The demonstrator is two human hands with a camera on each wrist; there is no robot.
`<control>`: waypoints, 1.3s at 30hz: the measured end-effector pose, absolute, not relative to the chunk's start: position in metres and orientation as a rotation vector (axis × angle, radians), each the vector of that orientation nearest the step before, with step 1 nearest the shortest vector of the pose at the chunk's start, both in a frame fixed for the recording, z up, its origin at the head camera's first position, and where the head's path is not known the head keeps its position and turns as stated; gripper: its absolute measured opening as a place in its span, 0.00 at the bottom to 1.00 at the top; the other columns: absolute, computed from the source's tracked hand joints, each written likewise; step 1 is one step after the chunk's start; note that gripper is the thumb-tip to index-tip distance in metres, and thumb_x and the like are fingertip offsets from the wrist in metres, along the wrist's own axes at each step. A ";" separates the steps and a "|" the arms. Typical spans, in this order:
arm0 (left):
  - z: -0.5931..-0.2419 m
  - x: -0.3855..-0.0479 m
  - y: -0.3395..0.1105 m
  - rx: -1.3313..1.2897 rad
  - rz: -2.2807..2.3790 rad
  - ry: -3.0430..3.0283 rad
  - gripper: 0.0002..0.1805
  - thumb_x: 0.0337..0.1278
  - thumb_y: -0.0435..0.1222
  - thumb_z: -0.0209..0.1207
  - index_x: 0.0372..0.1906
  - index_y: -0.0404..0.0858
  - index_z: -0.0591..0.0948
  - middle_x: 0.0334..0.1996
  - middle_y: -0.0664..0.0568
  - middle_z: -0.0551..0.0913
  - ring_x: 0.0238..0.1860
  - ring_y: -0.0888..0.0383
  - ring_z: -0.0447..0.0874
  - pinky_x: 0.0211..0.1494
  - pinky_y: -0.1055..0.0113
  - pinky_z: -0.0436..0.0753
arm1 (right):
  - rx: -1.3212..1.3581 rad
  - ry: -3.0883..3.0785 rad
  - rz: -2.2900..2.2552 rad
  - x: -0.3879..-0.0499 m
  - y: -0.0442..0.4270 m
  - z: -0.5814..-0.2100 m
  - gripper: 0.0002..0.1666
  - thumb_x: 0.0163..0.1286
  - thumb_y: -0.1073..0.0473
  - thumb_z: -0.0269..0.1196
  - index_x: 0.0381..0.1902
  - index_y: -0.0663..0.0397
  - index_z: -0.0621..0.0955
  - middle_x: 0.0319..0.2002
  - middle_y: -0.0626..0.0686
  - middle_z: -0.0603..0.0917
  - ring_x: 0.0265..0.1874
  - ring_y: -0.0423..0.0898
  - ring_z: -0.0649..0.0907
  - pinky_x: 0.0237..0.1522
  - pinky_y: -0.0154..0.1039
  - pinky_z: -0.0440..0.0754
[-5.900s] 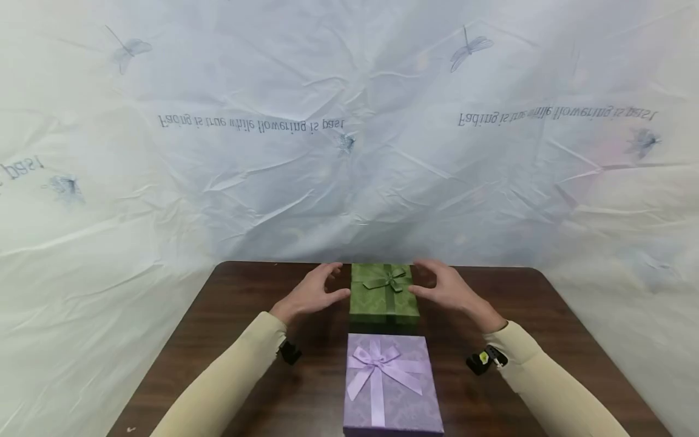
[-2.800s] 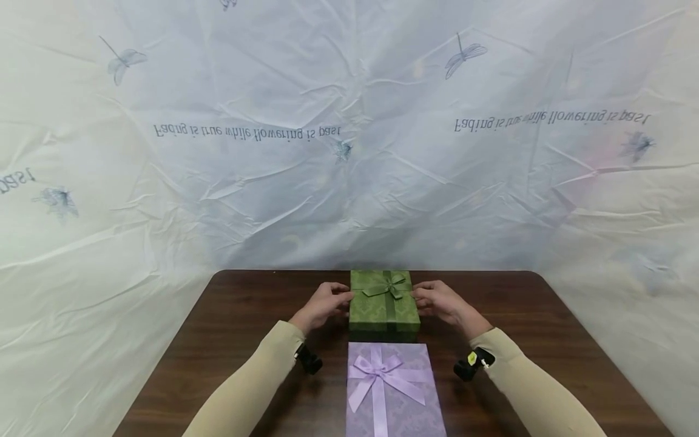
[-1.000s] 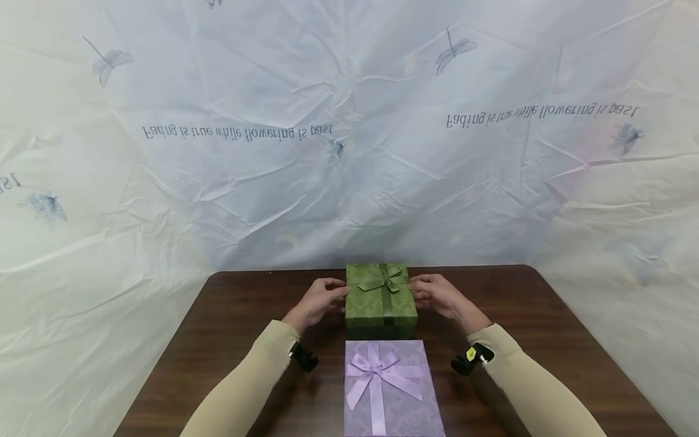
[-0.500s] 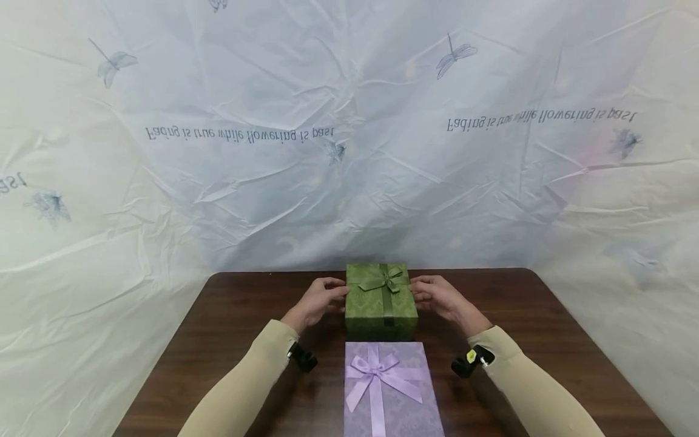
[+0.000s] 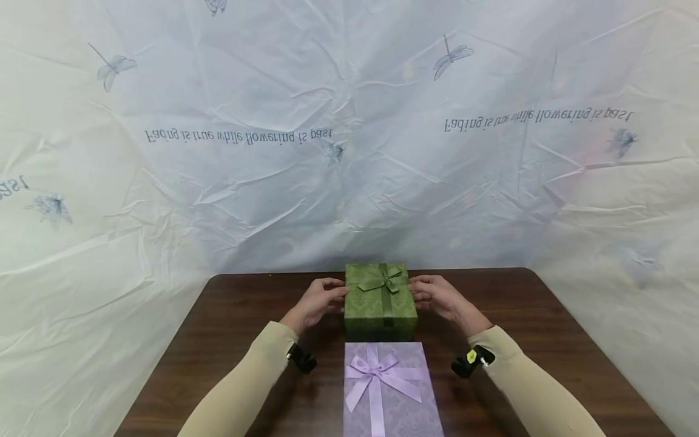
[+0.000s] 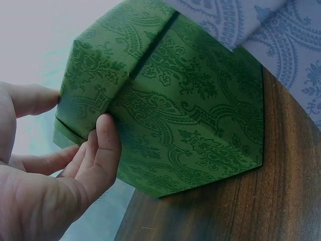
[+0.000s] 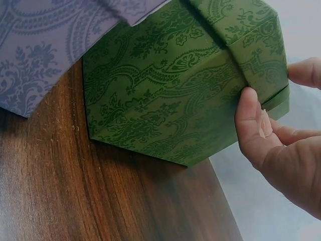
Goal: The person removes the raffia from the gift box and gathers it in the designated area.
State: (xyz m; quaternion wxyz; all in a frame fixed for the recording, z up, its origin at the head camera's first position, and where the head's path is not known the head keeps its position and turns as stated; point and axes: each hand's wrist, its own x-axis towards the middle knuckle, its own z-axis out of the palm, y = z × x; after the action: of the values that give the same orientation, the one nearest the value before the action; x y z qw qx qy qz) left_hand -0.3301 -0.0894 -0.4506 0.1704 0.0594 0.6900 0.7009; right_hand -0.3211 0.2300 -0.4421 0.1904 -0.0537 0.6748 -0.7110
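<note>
A green patterned box [image 5: 366, 306] with a green ribbon bow stands at the table's far edge. My left hand [image 5: 317, 303] grips its left side and my right hand [image 5: 443, 298] its right side, near the top. In the left wrist view, the thumb and fingers of the left hand [image 6: 55, 175] hold the rim of the lid [image 6: 95, 70]. The right wrist view has the right hand [image 7: 281, 145] holding the lid [image 7: 256, 55] the same way. The lid overlaps the box body; how far it is raised, I cannot tell. The box's back is hidden.
A lilac box [image 5: 401, 406] with a lilac ribbon bow lies just in front of the green one, between my forearms. Both are on a dark brown wooden table [image 5: 519, 315]. A pale printed sheet [image 5: 382, 182] hangs behind and at both sides.
Earlier my hands were spread beside the green box; since then they have closed in and taken hold of its sides. Over the last second they have hardly moved.
</note>
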 end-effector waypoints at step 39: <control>-0.439 -0.324 -0.098 0.250 2.068 1.968 0.25 0.63 0.36 0.61 0.64 0.33 0.72 0.52 0.43 0.75 0.40 0.57 0.81 0.49 0.52 0.83 | -0.277 2.047 -1.951 -0.314 0.229 -0.423 0.40 0.71 0.56 0.61 0.71 0.70 0.59 0.48 0.53 0.77 0.40 0.44 0.82 0.52 0.48 0.82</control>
State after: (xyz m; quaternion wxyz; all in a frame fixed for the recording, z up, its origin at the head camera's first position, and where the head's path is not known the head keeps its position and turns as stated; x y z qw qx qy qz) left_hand -0.3239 -0.0980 -0.4392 0.1377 0.0864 0.6803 0.7147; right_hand -0.3138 0.2291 -0.4230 0.1495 -0.0963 0.7123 -0.6790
